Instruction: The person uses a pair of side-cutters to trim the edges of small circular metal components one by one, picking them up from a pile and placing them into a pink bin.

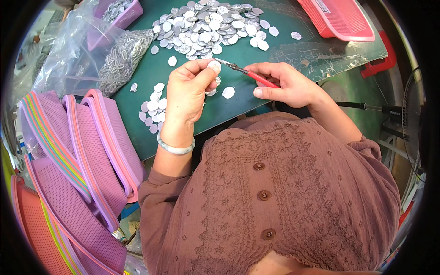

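My left hand (pixel 192 85) pinches a round silver medal (pixel 214 67) between thumb and fingers. From the right, my right hand (pixel 288 82) grips red-handled pliers (pixel 263 79), whose slim jaws reach the medal's upper edge. Whether the jaws hold a small ring there is too small to tell. Beyond my hands a large heap of silver medals (pixel 206 28) covers the far part of the green table (pixel 250 103). A smaller group of medals (pixel 155 107) lies left of my left wrist, and a single medal (pixel 228 92) rests just below the pliers.
A clear plastic bag of metal links (pixel 126 64) lies at the table's left. Behind it stands a purple basket (pixel 126 16) of metal pieces. Stacked purple baskets (pixel 103 151) fill the lower left. At the far right corner sits a pink basket (pixel 337 20); a fan (pixel 411 114) stands right.
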`<act>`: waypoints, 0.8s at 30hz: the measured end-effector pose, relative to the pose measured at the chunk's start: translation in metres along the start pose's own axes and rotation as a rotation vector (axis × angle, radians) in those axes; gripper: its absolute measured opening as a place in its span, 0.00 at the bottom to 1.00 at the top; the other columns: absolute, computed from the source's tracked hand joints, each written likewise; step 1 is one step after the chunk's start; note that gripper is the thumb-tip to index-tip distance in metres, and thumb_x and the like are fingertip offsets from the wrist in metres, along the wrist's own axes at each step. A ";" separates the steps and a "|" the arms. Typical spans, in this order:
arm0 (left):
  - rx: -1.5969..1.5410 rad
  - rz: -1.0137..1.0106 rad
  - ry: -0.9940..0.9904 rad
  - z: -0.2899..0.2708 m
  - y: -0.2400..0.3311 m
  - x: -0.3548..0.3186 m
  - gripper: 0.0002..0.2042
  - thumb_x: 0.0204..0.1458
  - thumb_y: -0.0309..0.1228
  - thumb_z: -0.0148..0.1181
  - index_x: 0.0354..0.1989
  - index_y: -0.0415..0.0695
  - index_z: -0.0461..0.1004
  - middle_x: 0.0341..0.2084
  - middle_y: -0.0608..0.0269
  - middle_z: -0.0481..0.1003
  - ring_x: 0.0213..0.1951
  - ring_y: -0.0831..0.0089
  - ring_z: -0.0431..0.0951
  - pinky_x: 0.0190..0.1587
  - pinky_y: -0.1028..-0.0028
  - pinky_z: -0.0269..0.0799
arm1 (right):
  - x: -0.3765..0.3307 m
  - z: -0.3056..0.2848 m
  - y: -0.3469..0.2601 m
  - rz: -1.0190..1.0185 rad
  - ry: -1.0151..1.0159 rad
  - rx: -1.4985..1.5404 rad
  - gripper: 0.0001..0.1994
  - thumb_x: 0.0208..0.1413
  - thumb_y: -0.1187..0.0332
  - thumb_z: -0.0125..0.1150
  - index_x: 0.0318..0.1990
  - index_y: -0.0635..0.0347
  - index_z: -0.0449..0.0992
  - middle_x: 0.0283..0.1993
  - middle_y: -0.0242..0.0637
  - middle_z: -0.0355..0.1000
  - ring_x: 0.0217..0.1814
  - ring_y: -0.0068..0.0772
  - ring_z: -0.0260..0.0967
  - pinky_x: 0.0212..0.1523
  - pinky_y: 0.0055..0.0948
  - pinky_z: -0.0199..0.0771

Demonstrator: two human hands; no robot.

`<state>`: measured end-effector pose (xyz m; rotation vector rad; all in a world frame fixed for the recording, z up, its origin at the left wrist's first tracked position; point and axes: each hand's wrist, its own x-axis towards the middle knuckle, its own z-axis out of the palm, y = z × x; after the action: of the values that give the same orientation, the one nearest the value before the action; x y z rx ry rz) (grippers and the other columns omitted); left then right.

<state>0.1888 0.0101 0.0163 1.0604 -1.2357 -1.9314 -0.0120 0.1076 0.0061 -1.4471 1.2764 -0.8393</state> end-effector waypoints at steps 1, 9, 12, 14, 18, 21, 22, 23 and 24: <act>0.003 -0.002 -0.003 0.000 0.000 0.000 0.08 0.48 0.24 0.61 0.35 0.34 0.74 0.20 0.68 0.72 0.19 0.84 0.68 0.22 0.86 0.62 | 0.000 0.000 0.000 0.005 -0.001 0.001 0.23 0.49 0.59 0.60 0.49 0.65 0.68 0.27 0.32 0.66 0.28 0.21 0.58 0.31 0.23 0.62; -0.048 0.074 -0.054 -0.001 -0.007 -0.001 0.07 0.48 0.22 0.60 0.36 0.35 0.74 0.22 0.67 0.73 0.20 0.83 0.69 0.23 0.87 0.65 | 0.000 -0.004 0.002 0.052 -0.078 0.114 0.22 0.50 0.60 0.60 0.49 0.65 0.70 0.29 0.29 0.66 0.32 0.20 0.59 0.34 0.22 0.62; -0.051 0.079 -0.053 -0.001 -0.008 -0.002 0.07 0.48 0.21 0.60 0.36 0.35 0.74 0.23 0.66 0.74 0.21 0.83 0.70 0.24 0.87 0.66 | -0.001 -0.005 0.001 0.065 -0.087 0.143 0.22 0.50 0.60 0.61 0.48 0.67 0.70 0.31 0.29 0.67 0.34 0.20 0.60 0.37 0.21 0.62; -0.058 0.074 -0.060 -0.002 -0.009 -0.002 0.07 0.48 0.21 0.60 0.36 0.35 0.74 0.23 0.66 0.74 0.21 0.83 0.70 0.25 0.86 0.66 | -0.001 -0.005 0.001 0.071 -0.089 0.160 0.23 0.49 0.60 0.61 0.48 0.68 0.70 0.33 0.29 0.68 0.35 0.20 0.60 0.38 0.21 0.63; -0.053 0.083 -0.032 -0.001 -0.010 -0.003 0.07 0.47 0.23 0.61 0.35 0.35 0.75 0.20 0.68 0.72 0.20 0.83 0.68 0.24 0.85 0.62 | 0.001 -0.006 0.001 0.050 -0.098 0.153 0.24 0.49 0.59 0.62 0.50 0.68 0.69 0.34 0.30 0.68 0.35 0.19 0.61 0.37 0.21 0.63; -0.110 0.053 -0.037 -0.002 -0.011 -0.001 0.08 0.48 0.24 0.62 0.35 0.36 0.75 0.21 0.67 0.73 0.21 0.82 0.70 0.24 0.85 0.64 | 0.001 -0.005 0.011 0.061 -0.055 0.250 0.25 0.49 0.59 0.62 0.51 0.67 0.68 0.31 0.28 0.67 0.30 0.17 0.59 0.30 0.18 0.60; -0.139 0.039 -0.032 -0.003 -0.010 -0.001 0.08 0.48 0.24 0.61 0.36 0.35 0.75 0.22 0.67 0.74 0.22 0.81 0.72 0.25 0.84 0.65 | 0.001 -0.005 0.014 0.071 -0.036 0.305 0.25 0.49 0.59 0.62 0.51 0.66 0.68 0.30 0.28 0.66 0.28 0.16 0.59 0.28 0.17 0.59; -0.169 0.025 -0.028 -0.003 -0.010 0.000 0.08 0.48 0.24 0.61 0.36 0.35 0.74 0.23 0.66 0.74 0.23 0.80 0.73 0.26 0.84 0.67 | 0.001 -0.006 0.013 0.100 -0.035 0.377 0.25 0.49 0.59 0.62 0.51 0.65 0.68 0.28 0.27 0.65 0.27 0.15 0.57 0.26 0.16 0.57; -0.198 0.011 -0.024 -0.004 -0.009 0.000 0.09 0.48 0.25 0.61 0.37 0.35 0.74 0.24 0.65 0.74 0.24 0.79 0.74 0.27 0.83 0.68 | 0.000 -0.008 0.012 0.129 -0.033 0.449 0.25 0.49 0.59 0.62 0.51 0.64 0.68 0.27 0.26 0.64 0.25 0.14 0.56 0.23 0.16 0.55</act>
<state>0.1918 0.0119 0.0069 0.9297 -1.0353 -2.0155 -0.0227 0.1060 -0.0030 -1.0077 1.0591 -0.9387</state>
